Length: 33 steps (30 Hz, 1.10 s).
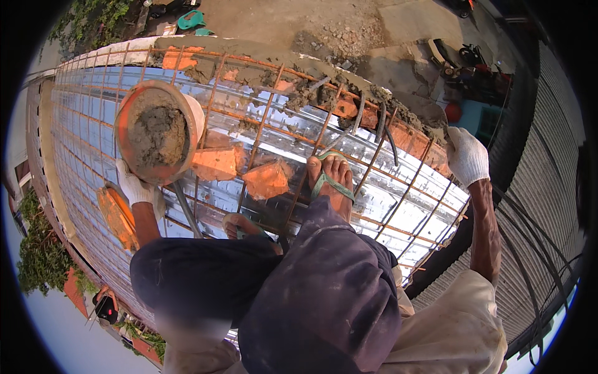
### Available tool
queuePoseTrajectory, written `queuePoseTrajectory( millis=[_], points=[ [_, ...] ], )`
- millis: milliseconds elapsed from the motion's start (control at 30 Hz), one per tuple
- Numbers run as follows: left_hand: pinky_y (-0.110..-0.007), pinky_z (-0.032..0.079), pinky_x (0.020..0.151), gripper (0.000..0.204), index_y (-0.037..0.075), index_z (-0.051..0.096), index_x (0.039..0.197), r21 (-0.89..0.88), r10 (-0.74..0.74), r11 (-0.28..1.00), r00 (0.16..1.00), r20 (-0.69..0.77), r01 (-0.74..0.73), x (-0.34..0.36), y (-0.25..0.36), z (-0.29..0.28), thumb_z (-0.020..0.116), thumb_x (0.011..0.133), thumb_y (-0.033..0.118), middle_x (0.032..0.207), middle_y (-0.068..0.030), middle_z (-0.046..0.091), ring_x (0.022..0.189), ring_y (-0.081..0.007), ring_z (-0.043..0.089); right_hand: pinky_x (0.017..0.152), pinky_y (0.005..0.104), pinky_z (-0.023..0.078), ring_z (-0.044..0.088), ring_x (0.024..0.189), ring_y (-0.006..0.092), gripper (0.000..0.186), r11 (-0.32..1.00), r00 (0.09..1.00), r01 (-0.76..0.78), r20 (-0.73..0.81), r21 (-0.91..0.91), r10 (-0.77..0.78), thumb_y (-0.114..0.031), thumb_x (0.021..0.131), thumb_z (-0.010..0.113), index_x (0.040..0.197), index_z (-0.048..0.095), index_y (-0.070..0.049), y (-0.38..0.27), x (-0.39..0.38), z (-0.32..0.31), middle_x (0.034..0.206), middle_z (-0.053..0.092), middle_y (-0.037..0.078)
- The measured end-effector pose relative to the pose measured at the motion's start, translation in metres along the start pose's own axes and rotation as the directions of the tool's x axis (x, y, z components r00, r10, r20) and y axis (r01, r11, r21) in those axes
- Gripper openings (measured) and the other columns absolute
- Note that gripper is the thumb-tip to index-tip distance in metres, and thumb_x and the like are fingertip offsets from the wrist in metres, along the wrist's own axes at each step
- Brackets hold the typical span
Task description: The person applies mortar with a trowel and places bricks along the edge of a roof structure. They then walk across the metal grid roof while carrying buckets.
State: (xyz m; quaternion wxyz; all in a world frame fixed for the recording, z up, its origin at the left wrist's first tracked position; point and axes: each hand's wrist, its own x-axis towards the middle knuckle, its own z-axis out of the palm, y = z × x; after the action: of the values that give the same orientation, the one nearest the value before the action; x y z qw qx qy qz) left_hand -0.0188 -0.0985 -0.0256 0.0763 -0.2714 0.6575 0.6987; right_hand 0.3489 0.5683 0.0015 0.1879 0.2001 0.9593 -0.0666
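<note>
My left hand (132, 186), in a white knit glove, is closed on the near lower side of an orange bucket (121, 134). The bucket tilts so its mouth shows, and wet grey mortar (161, 131) lies inside it. My right hand (467, 156), gloved too, is closed beside the right end of a brick edge smeared with mortar (398, 112). What its fingers hold, if anything, is hard to make out. Broken brick pieces (216, 163) lie next to the bucket, on a rusty rebar grid (249, 128) over shiny metal decking (392, 199).
My feet, in green flip-flops (324, 184), stand on the grid. Another orange brick piece (117, 215) lies left of my knee. Bent grey bars (359, 112) stick up near the mortared edge. Beyond the edge, the ground (268, 22) is far below. Black cables (529, 230) and corrugated roofing (548, 137) are at the right.
</note>
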Motion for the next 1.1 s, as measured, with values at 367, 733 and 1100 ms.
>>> queuePoseTrajectory(
  millis=[367, 733, 1100],
  points=[
    [-0.050, 0.036, 0.122, 0.076, 0.009, 0.042, 0.161, 0.113, -0.180, 0.978, 0.983, 0.034, 0.175, -0.002, 0.022, -0.037, 0.055, 0.106, 0.060, 0.162, -0.0113, 0.045, 0.144, -0.0343, 0.044, 0.060, 0.0269, 0.045, 0.052, 0.067, 0.0067, 0.025, 0.484, 0.817, -0.277, -0.061, 0.830, 0.573, -0.025, 0.106, 0.063, 0.116, 0.064, -0.002, -0.002, -0.014, 0.117, 0.081, 0.059, 0.000],
    [-0.053, 0.040, 0.118, 0.085, 0.011, 0.043, 0.161, 0.214, -0.178, 0.957, 0.979, -0.101, 0.196, 0.000, 0.027, -0.019, 0.063, 0.099, 0.065, 0.162, -0.0102, 0.043, 0.142, -0.0343, 0.045, 0.076, 0.0391, 0.055, 0.068, 0.077, 0.0244, 0.027, 0.565, 0.713, -0.465, -0.091, 0.681, 0.696, -0.017, 0.090, 0.077, 0.109, 0.065, -0.004, -0.034, -0.015, 0.137, 0.086, 0.067, 0.012],
    [-0.040, 0.041, 0.080, 0.045, 0.017, 0.052, 0.107, -0.465, -0.320, 0.581, 0.713, 0.623, 0.668, -0.272, -0.309, 0.227, 0.056, 0.104, 0.061, 0.102, -0.0037, 0.047, 0.090, -0.0201, 0.044, 0.080, 0.0423, 0.058, 0.075, 0.085, 0.0315, 0.030, 0.606, 0.718, -0.470, -0.121, 0.642, 0.686, -0.027, 0.088, 0.078, 0.106, 0.067, -0.005, -0.023, -0.013, 0.150, 0.090, 0.074, 0.015]
  ],
)
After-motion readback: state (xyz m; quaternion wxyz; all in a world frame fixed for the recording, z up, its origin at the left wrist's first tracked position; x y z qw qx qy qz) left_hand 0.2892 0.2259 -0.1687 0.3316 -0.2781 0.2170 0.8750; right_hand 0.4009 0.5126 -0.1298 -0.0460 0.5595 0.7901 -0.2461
